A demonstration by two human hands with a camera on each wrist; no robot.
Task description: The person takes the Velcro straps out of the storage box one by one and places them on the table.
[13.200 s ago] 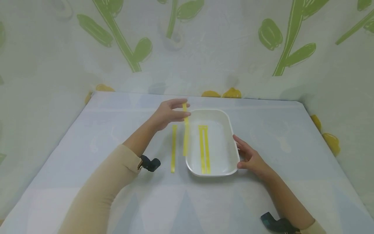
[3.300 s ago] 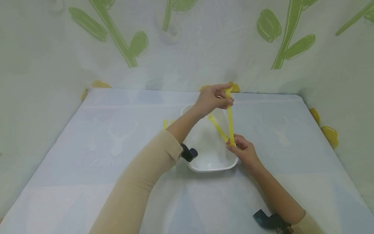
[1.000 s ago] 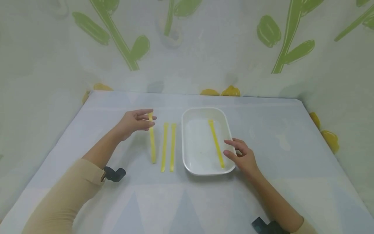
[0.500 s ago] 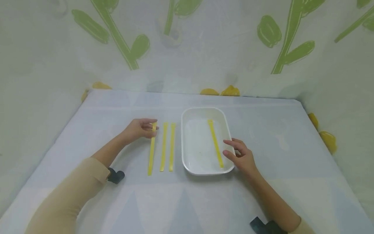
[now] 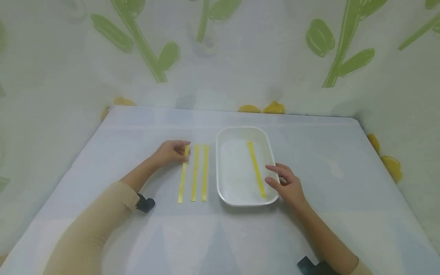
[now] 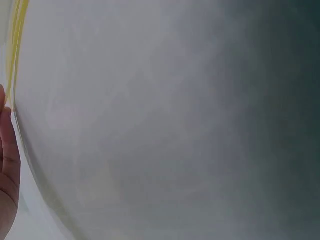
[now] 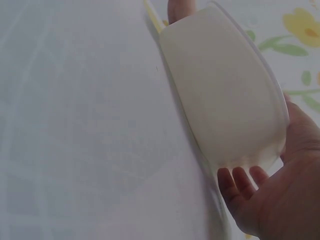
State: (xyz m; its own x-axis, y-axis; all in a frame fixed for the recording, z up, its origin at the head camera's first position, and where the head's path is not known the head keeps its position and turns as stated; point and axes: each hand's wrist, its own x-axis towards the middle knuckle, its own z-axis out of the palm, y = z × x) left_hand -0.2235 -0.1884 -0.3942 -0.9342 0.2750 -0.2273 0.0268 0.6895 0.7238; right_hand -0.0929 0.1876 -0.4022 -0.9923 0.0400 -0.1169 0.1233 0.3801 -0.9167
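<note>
My left hand (image 5: 172, 152) pinches the upper part of a flat yellow strip (image 5: 182, 183) lying on the table left of the others. Two similar yellow strips (image 5: 195, 173) lie parallel beside it, each with a slightly wider top end. To their right stands a white rectangular tray (image 5: 232, 191) with one slanted yellow strip (image 5: 256, 170) inside. My right hand (image 5: 290, 185) holds the tray's right side, thumb and a finger over the rim. In the right wrist view, fingers curl against the tray's outer wall (image 7: 225, 90). Only the edge of my left hand (image 6: 9, 165) shows in the left wrist view.
A pale cloth with blue triangles covers the table (image 5: 220, 236). Its far edge meets a wall covering (image 5: 254, 57) printed with green leaves and yellow shapes. A dark camera (image 5: 146, 204) sits on the left wrist, another (image 5: 314, 266) on the right.
One strip went from both hands over the tray to the table's left group. In the last half second my left hand shifted it slightly right, closer to the others. The right hand stays at the tray.
</note>
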